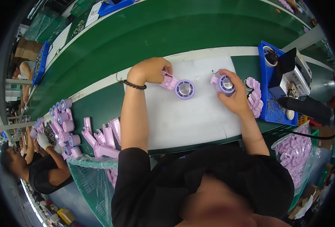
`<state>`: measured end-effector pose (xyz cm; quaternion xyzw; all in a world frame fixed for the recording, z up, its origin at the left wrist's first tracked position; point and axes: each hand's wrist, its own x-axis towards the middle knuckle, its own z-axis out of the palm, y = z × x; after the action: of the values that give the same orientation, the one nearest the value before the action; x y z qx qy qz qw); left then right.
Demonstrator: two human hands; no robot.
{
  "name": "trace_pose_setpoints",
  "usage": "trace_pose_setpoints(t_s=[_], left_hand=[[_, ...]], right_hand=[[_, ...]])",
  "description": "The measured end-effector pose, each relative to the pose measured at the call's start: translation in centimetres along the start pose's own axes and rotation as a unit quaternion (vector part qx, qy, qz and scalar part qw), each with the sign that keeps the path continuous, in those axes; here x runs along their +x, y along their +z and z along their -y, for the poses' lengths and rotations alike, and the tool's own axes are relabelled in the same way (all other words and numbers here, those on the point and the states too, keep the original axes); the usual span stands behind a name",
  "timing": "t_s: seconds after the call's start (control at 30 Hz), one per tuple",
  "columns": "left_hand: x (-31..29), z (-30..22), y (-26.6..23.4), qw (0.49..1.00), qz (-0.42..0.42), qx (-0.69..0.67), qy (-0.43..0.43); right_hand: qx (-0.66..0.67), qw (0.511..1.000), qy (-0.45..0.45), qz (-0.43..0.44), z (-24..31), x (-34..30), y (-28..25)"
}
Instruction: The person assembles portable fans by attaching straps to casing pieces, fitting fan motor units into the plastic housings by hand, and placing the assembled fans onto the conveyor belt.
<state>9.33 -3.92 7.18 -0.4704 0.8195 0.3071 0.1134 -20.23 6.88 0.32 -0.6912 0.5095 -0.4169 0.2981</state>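
My left hand (152,70) is closed around a pink handle shell (169,81) on the white sheet (190,121). A round lilac fan head (184,89) lies against the shell's end; whether the two are joined I cannot tell. To the right, my right hand (236,94) grips a second lilac fan head (226,84) by its rim, thumb below and fingers over the top. A short dark wire (214,72) sticks up from that fan head's small neck. Part of the handle shell is hidden under my left fingers.
Small pink parts (254,99) lie right of the sheet, beside a blue tray (263,75) with screws. A black power screwdriver (305,109) reaches over the tray. Pink handle shells (106,138) and several fan heads (66,126) are at left, near a co-worker (42,166).
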Motion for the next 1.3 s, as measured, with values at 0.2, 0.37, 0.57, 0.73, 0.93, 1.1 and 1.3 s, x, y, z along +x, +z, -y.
trace_pose_setpoints(t_s=[0.2,0.37,0.57,0.73,0.93,1.1,1.3], left_hand=[[-3.2,2.2,-0.2,0.994,-0.036,-0.103,0.005],[-2.8,3.4,0.2,0.958,-0.15,-0.241,-0.031],[3.3,6.5,-0.5,0.794,-0.421,-0.414,-0.147],[8.4,12.5,1.2,0.729,-0.565,-0.299,-0.244],[5.3,16.4,0.9,0.784,-0.557,0.025,-0.271],[-6.6,19.3,-2.7,0.9,-0.429,0.044,-0.065],[-24.2,13.2,2.0,0.922,-0.251,0.022,-0.292]], right_hand=[[-0.082,0.994,-0.037,-0.065,0.0,0.3,0.2],[-0.156,0.981,-0.069,-0.089,-0.4,0.0,0.4],[-0.12,0.991,-0.01,-0.061,-0.4,-0.5,0.1],[-0.098,0.993,0.002,-0.059,0.1,-0.2,0.4],[-0.018,0.999,0.008,-0.034,-0.4,0.1,0.8],[0.08,0.972,-0.2,0.093,0.5,-0.4,-0.4],[0.09,0.959,-0.162,0.214,1.9,-1.0,0.4]])
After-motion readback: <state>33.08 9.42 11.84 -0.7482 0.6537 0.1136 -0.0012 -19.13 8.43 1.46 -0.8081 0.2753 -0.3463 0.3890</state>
